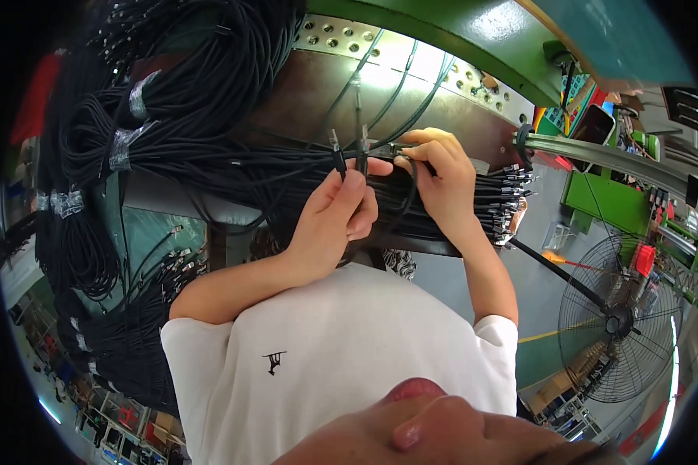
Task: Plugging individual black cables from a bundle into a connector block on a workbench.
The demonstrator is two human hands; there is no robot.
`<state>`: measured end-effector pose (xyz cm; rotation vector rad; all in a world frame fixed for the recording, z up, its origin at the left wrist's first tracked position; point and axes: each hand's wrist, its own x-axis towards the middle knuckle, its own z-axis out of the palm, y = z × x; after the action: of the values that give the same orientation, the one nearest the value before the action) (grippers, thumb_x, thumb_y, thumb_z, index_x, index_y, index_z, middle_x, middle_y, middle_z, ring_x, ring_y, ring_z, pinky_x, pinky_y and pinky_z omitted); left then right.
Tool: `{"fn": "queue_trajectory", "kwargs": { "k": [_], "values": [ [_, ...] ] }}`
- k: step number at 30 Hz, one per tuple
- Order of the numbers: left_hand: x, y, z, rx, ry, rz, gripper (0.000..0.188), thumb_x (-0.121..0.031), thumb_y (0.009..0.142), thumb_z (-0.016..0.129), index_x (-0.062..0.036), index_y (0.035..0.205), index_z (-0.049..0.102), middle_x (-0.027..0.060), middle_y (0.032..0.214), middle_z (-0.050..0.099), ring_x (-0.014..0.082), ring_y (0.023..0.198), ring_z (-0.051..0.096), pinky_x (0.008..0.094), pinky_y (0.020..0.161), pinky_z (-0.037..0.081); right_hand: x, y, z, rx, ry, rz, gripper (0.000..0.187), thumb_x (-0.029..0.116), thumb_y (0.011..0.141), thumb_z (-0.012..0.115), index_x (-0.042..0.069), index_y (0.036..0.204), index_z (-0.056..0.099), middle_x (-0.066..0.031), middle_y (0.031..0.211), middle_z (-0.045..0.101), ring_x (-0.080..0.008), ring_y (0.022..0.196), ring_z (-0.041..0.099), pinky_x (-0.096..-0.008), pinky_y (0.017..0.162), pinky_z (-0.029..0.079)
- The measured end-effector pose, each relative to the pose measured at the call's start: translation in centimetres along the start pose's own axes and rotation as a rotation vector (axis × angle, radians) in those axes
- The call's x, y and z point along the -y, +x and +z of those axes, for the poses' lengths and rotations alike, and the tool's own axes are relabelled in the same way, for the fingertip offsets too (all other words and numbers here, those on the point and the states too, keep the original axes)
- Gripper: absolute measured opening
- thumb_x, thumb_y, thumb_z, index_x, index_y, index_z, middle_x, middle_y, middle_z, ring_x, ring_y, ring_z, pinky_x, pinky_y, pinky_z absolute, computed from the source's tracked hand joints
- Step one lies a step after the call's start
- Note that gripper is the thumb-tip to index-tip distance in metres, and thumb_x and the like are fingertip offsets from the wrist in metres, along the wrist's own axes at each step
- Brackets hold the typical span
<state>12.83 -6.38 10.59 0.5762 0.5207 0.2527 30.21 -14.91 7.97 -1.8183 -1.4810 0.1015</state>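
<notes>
Two black cable plugs [339, 159] with bare metal tips stand up from my left hand [340, 208], pinched between thumb and fingers. My right hand [446, 174] is closed close beside it, fingertips gripping a black cable [412, 186] near its connector end; the fingers partly hide that end. Under both hands a thick row of black cables [279, 182] lies across the work surface. Its metal-tipped ends [508, 201] fan out at the right, beyond my right wrist.
Large coils of black cable [202, 70], bound with clear wrap [122, 147], pile up at the left. A perforated metal plate [473, 85] and green machine frame [450, 35] stand ahead. A wire-cage fan [616, 319] is at the right.
</notes>
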Motion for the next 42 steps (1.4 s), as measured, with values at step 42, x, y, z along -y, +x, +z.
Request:
{"fn": "queue_trajectory", "kwargs": {
  "k": [42],
  "values": [
    [-0.5,0.6,1.8,0.313,0.679,-0.166,0.032,-0.023,0.099,0.044,0.0022,0.092,0.062,0.0030,0.064,0.060,0.0092,0.058,0.055,0.0238,0.057,0.046,1.4,-0.2,-5.5,-0.014,-0.159,-0.085,0.014,0.010,0.076,0.069,0.005,0.089,0.067,-0.0059,0.097,0.064,-0.0235,0.091,0.058,-0.0346,0.079,0.045]
  ]
}}
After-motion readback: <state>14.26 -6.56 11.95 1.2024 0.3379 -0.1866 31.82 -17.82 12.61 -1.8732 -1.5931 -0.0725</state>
